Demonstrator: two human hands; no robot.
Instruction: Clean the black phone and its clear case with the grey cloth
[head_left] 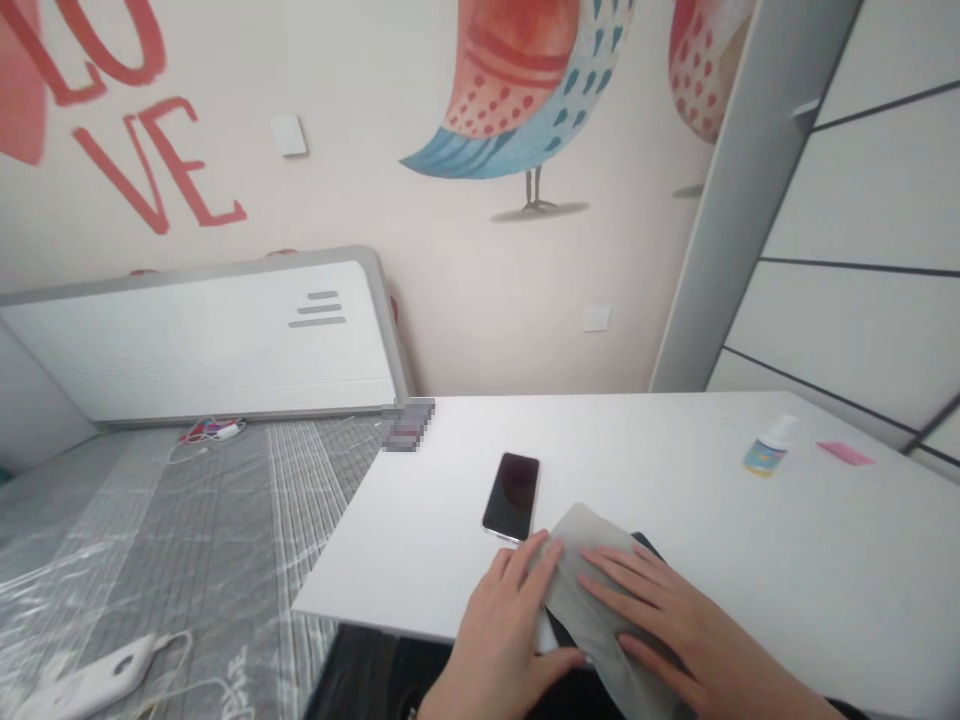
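Note:
A grey cloth [592, 530] lies over a flat dark object [559, 628] at the near edge of the white table [420, 540]. Only black edges of that object show, so I cannot tell its kind. My left hand [502, 625] grips the cloth's left side, fingertips on top and thumb near the lower edge. Flat on the cloth rests my right hand [667, 615], its fingers stretched out and spread. Just beyond my left fingertips lies a smartphone [512, 497] with a dark screen.
A small white bottle [768, 450] with a coloured label and a pink slip [844, 453] are at the table's right. Left of the table is a plastic-covered bed [217, 530] bearing a white power bank [97, 680] with a cable. A blurred-out item [407, 425] sits at the far left corner.

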